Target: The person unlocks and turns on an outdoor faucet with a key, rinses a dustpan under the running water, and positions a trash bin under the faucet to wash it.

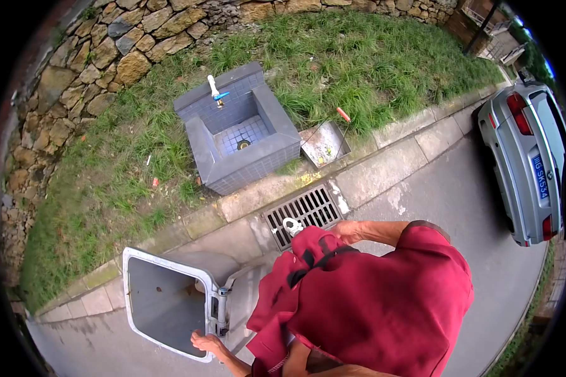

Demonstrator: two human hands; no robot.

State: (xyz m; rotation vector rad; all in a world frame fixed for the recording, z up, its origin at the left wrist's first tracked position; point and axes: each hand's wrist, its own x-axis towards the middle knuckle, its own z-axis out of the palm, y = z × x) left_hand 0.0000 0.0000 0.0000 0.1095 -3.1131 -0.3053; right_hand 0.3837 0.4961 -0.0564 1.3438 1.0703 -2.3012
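A large grey wheeled bin [209, 271] leans with its mouth facing me, and a few bits of debris stick to its inner wall. At the near corner of its mouth, my left hand [209, 344] is curled over the rim. My right hand [344, 231] reaches across in front of me above the drain grate [305, 206]; red cloth [383, 289] hides its fingers, and whether they hold something cannot be seen. A white looped thing [292, 226] shows just beyond the cloth, over the grate. What it belongs to is hidden.
A tiled outdoor sink [207, 168] with a blue-handled tap [220, 96] stands on the grass beyond the kerb. Beside it lies a metal dustpan [324, 146] with a red-tipped handle. A silver car [512, 164] is parked at right. A stone wall [132, 66] runs behind.
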